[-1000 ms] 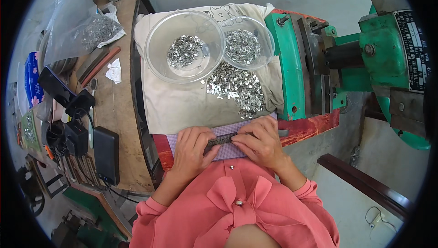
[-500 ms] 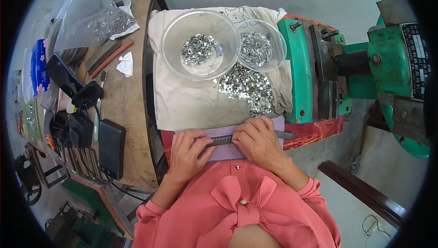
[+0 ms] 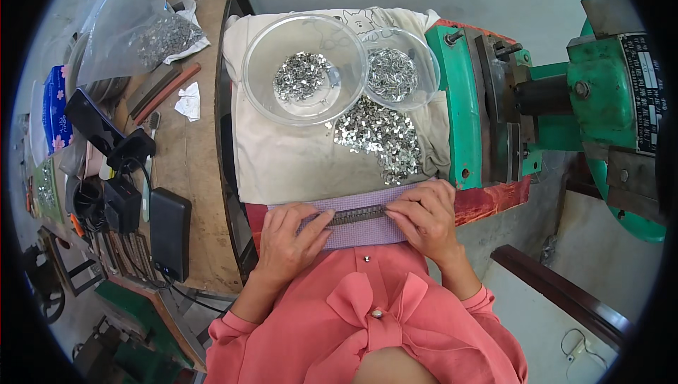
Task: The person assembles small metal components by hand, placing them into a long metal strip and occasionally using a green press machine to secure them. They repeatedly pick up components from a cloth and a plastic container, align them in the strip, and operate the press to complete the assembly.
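Observation:
Between my hands lies a narrow dark metal bar [image 3: 359,214] with a row of notches or small parts along it; I cannot make out its finer detail. My left hand [image 3: 291,239] pinches its left end between thumb and fingers. Its right end is in the fingers of my right hand [image 3: 427,220], which hide the tip. Under the bar a lilac checked cloth [image 3: 364,237] is spread close to my body. Just beyond, small shiny metal pieces [image 3: 381,137] are heaped on a beige cloth [image 3: 282,162].
A large clear tub [image 3: 258,91] and a smaller clear tub [image 3: 429,80], both holding metal bits, stand behind the heap. A green machine [image 3: 466,130] borders the right. On the wooden bench [image 3: 201,193] at left are a black power bank [image 3: 170,234], sticks and a plastic bag [image 3: 116,38].
My right hand has slid to the right along the bar, uncovering more of its notched length. The flat grey strip that stuck out past that hand no longer shows.

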The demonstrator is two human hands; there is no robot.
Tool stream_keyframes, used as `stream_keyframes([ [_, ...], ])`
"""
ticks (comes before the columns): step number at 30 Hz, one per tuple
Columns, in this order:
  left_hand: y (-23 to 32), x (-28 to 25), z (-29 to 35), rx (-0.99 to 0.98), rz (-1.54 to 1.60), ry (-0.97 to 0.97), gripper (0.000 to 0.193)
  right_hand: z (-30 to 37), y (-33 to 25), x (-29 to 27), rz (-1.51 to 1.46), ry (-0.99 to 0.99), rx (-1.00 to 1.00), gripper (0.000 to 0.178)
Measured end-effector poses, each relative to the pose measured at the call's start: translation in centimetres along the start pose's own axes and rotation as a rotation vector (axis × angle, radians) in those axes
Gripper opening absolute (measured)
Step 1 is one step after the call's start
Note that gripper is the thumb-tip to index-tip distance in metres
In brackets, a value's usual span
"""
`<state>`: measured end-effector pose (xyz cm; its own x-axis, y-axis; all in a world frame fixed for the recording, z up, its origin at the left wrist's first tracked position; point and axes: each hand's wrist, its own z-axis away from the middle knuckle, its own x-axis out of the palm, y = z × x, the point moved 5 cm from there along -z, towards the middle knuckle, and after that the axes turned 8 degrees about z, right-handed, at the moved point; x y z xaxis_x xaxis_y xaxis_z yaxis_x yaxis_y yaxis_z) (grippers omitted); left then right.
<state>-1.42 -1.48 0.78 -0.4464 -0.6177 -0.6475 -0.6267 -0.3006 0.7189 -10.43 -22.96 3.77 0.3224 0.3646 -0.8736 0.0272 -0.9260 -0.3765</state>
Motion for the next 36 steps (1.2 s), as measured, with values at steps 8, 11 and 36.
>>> stream_keyframes([
  [8,-0.6,-0.3,0.2,-0.035,-0.038,-0.012,0.036,0.0,-0.2,1.2,-0.011,-0.169,-0.014,0.028],
  [11,-0.4,-0.6,-0.2,-0.004,-0.055,0.008,0.034,0.2,-0.2,1.6,0.011,-0.122,-0.061,0.030],
  [36,-3.1,-0.7,-2.3,-0.201,0.087,0.059,0.034,-0.4,0.9,2.7,0.017,0.035,0.049,0.031],
])
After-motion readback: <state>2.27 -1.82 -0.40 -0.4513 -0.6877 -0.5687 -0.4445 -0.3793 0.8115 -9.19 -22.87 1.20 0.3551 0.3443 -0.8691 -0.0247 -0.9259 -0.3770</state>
